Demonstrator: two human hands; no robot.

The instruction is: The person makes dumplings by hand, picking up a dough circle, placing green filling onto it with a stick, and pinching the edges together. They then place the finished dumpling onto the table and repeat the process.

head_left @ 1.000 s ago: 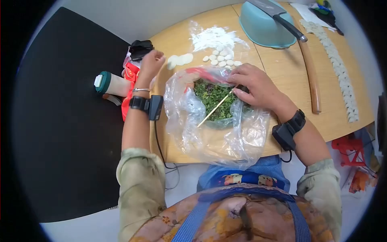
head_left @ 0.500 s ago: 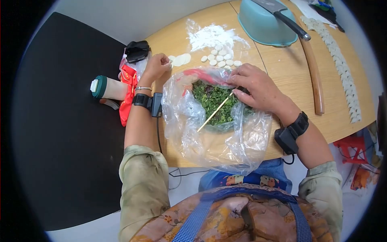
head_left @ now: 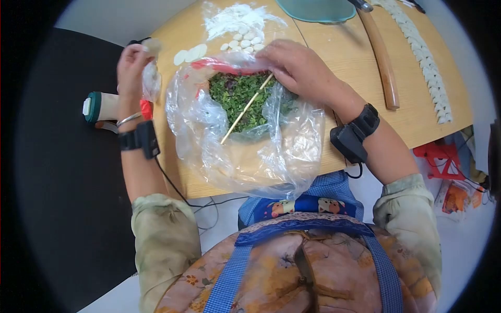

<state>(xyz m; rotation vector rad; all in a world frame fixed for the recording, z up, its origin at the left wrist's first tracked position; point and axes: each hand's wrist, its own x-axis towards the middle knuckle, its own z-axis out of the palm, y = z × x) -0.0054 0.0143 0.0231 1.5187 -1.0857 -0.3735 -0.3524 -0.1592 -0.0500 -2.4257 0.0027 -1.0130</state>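
My left hand (head_left: 131, 65) is raised at the table's left edge, its fingers pinching a thin round dough wrapper (head_left: 152, 47). Flat wrappers (head_left: 192, 54) lie overlapping on the table to its right. A clear plastic bag (head_left: 198, 148) stands open in front of me, with chopped greens (head_left: 237, 96) inside. Over the bag's upper right rim, my right hand (head_left: 297, 70) has its fingers curled round the upper end of a thin light stick (head_left: 244, 110), which slants across the greens. Small dough pieces (head_left: 245, 39) sit behind the bag, partly covered by its edge.
White flour (head_left: 237, 20) is spread at the back. A teal basin (head_left: 318, 11) stands behind, a knife handle (head_left: 361, 5) beside it. On the right lie a wooden rod (head_left: 383, 68) and a long row of folded dough pieces (head_left: 425, 57). A green-lidded cup (head_left: 104, 107) is on the left.
The view has shifted, so the table things appear further left and higher. My left hand has lifted away from the wrappers leftward, a wrapper now in its fingers. My right hand stays at the bag with the stick.
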